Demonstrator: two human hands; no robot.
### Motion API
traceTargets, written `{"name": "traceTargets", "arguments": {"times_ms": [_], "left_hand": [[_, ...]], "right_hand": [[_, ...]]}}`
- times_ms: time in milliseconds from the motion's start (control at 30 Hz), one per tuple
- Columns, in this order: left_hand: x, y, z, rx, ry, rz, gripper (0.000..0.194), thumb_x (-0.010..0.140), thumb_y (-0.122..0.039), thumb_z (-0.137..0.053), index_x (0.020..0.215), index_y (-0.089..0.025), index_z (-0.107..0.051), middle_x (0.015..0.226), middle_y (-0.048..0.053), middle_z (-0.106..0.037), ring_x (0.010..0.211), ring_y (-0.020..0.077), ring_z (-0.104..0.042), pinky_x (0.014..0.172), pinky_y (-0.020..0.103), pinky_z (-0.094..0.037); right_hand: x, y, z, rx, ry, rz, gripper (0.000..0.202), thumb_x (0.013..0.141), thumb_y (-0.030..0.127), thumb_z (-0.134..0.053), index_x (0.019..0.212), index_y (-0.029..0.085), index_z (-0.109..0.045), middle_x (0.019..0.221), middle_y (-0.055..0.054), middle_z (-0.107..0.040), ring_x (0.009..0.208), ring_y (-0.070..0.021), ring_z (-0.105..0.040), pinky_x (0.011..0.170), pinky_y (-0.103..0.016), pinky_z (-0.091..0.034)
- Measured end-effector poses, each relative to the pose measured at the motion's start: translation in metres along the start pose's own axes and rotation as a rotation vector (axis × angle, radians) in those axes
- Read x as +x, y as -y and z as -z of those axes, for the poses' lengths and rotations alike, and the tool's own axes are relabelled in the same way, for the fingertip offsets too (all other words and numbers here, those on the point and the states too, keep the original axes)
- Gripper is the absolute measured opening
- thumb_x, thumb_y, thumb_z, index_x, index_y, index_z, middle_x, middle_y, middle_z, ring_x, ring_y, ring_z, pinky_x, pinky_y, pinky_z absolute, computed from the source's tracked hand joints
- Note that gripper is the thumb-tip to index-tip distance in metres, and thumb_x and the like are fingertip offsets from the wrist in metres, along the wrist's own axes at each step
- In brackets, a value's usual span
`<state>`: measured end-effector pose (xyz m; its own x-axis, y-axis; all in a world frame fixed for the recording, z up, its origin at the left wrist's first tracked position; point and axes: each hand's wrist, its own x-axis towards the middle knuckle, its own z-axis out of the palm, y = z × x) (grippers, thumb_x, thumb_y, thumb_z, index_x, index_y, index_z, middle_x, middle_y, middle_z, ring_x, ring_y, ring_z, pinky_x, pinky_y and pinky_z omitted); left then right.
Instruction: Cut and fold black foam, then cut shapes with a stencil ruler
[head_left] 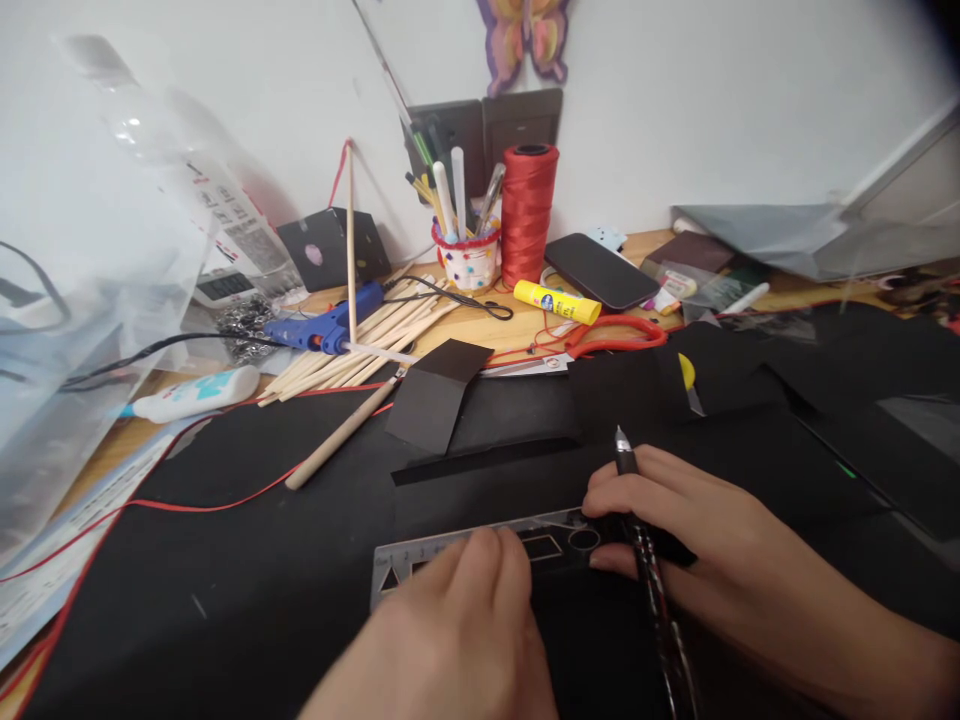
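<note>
A clear stencil ruler (566, 547) with cut-out shapes lies on black paper in front of me. My left hand (465, 610) is closed, its bunched fingertips pressed on the ruler's middle. My right hand (675, 510) holds a dark patterned pen (651, 575) between its fingers, the silver tip pointing up and away from me. Its fingertips also touch the ruler's right end. Just beyond the ruler runs a black paper strip (480, 490). Further back sits a folded black paper piece (435, 400). The left fingers hide part of the ruler.
A wooden-handled tool (337, 435), wooden sticks (315, 370) and a blue glue gun (322, 328) lie back left. Red-handled scissors (619, 335), a yellow glue stick (556, 301), a phone (600, 270), a red thread spool (529, 215) and a pen cup (466, 262) are behind.
</note>
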<state>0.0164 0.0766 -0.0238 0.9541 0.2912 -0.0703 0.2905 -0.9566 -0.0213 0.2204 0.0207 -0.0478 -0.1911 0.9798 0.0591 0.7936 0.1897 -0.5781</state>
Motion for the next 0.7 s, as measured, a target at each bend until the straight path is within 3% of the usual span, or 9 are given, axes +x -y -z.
{"name": "traceTargets", "arguments": {"times_ms": [67,167,333,700], "left_hand": [[0.008,0.015,0.012,-0.123,0.177,-0.006,0.026,0.076,-0.004,-0.044,0.082,-0.018,-0.065,0.071,0.001,-0.063,0.058,0.0153,-0.058,0.049,0.023,-0.047],[0.018,0.032,0.023,-0.242,0.295,0.018,0.023,0.081,-0.007,-0.044,0.076,-0.018,-0.063,0.075,0.002,-0.06,0.066,0.0149,-0.058,0.059,0.023,-0.049],[0.024,0.035,0.021,-0.295,0.296,0.183,0.014,0.086,-0.022,-0.047,0.082,-0.017,-0.06,0.086,0.004,-0.057,0.072,0.0169,-0.059,0.067,0.03,-0.051],[0.015,0.028,0.018,-0.211,0.189,0.133,0.016,0.084,-0.017,-0.046,0.079,-0.016,-0.061,0.078,0.004,-0.057,0.068,0.0152,-0.056,0.063,0.024,-0.048]], "right_hand": [[0.0,0.0,0.0,-0.001,-0.009,0.004,0.019,0.077,0.012,-0.059,0.091,0.023,-0.056,0.083,-0.001,-0.053,0.078,-0.0154,-0.051,0.065,-0.027,-0.042],[0.0,0.0,0.001,0.014,-0.009,0.003,0.021,0.076,0.011,-0.06,0.092,0.023,-0.056,0.084,0.0,-0.053,0.078,-0.0146,-0.051,0.065,-0.025,-0.042],[-0.002,-0.001,0.001,0.025,-0.013,0.007,0.018,0.077,0.011,-0.059,0.09,0.023,-0.054,0.083,0.0,-0.052,0.079,-0.0137,-0.052,0.066,-0.024,-0.042],[0.0,0.001,0.0,-0.004,-0.002,-0.012,0.013,0.079,0.013,-0.054,0.089,0.022,-0.056,0.083,-0.001,-0.053,0.077,-0.0148,-0.052,0.064,-0.025,-0.042]]}}
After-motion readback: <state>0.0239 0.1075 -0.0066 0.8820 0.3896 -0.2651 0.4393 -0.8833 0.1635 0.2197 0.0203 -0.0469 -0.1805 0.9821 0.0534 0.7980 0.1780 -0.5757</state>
